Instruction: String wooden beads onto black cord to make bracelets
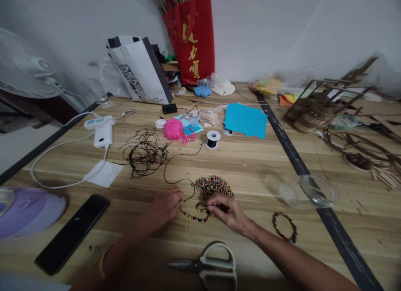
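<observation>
Toward the front edge of the counter, around the middle of its width, a string of small coloured beads lies in a curve between the two hands. At its left end, the left hand has its fingers curled together on the black cord, which loops back over the wood to a white-ended spool. At the other end, the right hand has thumb and forefinger pinched on a thin dark strand; its other fingers are folded under and partly hidden. Just beyond that hand is a heap of loose beads.

Closer to the front edge are scissors, blades pointing left. Off to the right lies a closed beaded ring, apart from the hand. Toward the left front corner rests a black phone. Farther back are a tangle of dark cord, a pink yarn ball and blue sheets; by the back edge, a red bag stands upright.
</observation>
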Demonstrator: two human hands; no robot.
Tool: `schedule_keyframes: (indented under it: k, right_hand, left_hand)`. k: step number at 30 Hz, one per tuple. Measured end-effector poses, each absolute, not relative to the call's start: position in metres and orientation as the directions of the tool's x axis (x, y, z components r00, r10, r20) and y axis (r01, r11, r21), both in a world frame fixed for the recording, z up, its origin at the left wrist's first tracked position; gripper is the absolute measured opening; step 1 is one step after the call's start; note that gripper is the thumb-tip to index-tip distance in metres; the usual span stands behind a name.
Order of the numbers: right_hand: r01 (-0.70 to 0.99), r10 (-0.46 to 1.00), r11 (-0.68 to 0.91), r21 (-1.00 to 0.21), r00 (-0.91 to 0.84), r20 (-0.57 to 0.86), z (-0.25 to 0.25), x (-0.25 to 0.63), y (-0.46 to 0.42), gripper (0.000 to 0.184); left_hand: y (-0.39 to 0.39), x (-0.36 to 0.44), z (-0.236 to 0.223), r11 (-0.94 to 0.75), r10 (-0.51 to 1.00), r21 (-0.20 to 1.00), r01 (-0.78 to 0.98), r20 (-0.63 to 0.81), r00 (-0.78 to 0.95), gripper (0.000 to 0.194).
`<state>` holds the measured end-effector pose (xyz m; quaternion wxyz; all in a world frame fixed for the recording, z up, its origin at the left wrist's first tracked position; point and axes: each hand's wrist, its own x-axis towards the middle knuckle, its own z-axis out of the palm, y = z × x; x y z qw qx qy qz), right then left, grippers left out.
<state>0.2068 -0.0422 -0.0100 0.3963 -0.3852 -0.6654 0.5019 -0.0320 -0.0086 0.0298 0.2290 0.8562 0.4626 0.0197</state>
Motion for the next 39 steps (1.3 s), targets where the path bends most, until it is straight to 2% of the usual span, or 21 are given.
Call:
schedule_keyframes:
  k: [2,4,6,9,13,18,21,26,30,39]
  right_hand:
    - [0.135,0.908,0.218,-0.967,-0.39,0.15,-0.01,0.207,-0.042,0.029]
    - [0.126,0.908,0.205,-0.971,-0.394,0.141,-0.011,0.207,-0.041,0.03]
    - [0.097,0.912,0.156,-0.983,-0.396,0.106,-0.014,0.206,-0.041,0.03]
    - [0.058,0.915,0.078,-0.995,-0.4,0.048,-0.017,0.204,-0.042,0.03]
    - [0.048,0.925,0.063,-0.997,-0.378,0.04,-0.012,0.202,-0.041,0.029]
    - [0.107,0.917,0.229,-0.968,-0.358,0.177,0.007,0.203,-0.036,0.023]
    - [0.119,0.91,0.266,-0.956,-0.357,0.209,0.019,0.203,-0.034,0.021]
    - [0.143,0.9,0.333,-0.932,-0.342,0.269,0.037,0.2,-0.024,0.023]
    - [0.135,0.914,0.353,-0.926,-0.259,0.311,0.051,0.192,-0.013,0.022]
    - [-0.052,0.945,0.261,-0.964,-0.191,0.266,0.063,0.173,-0.002,0.023]
  left_hand:
    - [-0.003,-0.034,0.033,-0.327,0.839,0.535,0.779,-0.215,0.5,0.02]
    - [0.002,-0.037,0.037,-0.17,0.859,0.696,0.698,-0.242,0.451,0.017]
    - [0.006,-0.039,0.04,-0.015,0.868,0.866,0.501,-0.238,0.437,0.018]
    - [0.01,-0.038,0.047,0.154,0.867,0.965,0.211,-0.234,0.44,0.023]
    - [0.012,-0.028,0.056,0.221,0.858,0.974,0.054,-0.22,0.465,0.024]
    - [0.018,-0.017,0.07,0.177,0.877,0.979,-0.095,-0.114,0.466,0.023]
    - [0.022,-0.014,0.08,0.154,0.872,0.978,-0.138,-0.069,0.484,0.021]
    - [0.028,-0.01,0.095,0.094,0.862,0.984,-0.152,-0.004,0.506,0.02]
    - [0.032,-0.005,0.106,0.041,0.851,0.991,-0.125,0.03,0.524,0.019]
    - [0.036,0.008,0.12,-0.105,0.829,0.99,-0.09,0.137,0.541,0.016]
